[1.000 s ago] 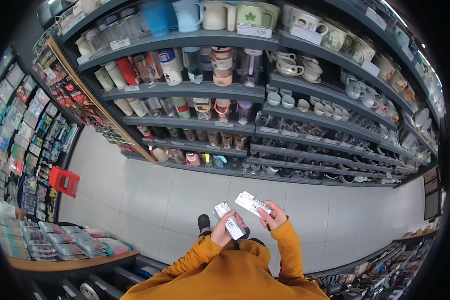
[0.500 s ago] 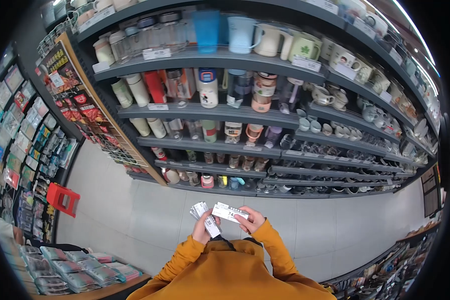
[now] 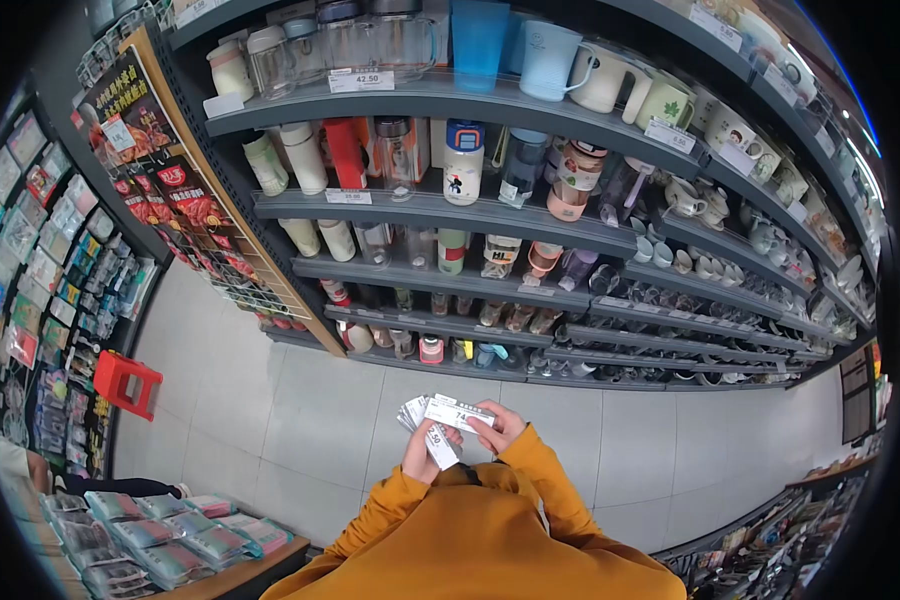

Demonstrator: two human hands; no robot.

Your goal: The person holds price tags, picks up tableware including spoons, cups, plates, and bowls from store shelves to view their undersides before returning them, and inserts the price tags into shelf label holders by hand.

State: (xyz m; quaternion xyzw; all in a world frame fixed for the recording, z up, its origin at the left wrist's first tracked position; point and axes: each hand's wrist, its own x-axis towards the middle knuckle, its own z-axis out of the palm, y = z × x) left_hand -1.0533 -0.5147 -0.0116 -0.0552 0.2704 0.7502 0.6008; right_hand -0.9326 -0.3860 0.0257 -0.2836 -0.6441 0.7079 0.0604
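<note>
My left hand is closed on a fanned bunch of white price labels; one of them reads partly "2.50". My right hand pinches the right end of a single price label with "74" printed on it. That label lies across the top of the bunch, close to my left fingers. Both hands are in front of my chest, above the floor and apart from the shelves. The mustard-coloured sleeves cover my arms.
Ahead stands a long shelf unit with bottles, mugs, teapots and glasses, and price labels along its edges. Hanging food packets flank it on the left. A red stool stands on the floor. Packaged goods lie at lower left, beside a person's leg.
My view has shifted, so the shelves sit farther right and are sharper. My hands have come slightly closer together, and the single label overlaps the bunch more.
</note>
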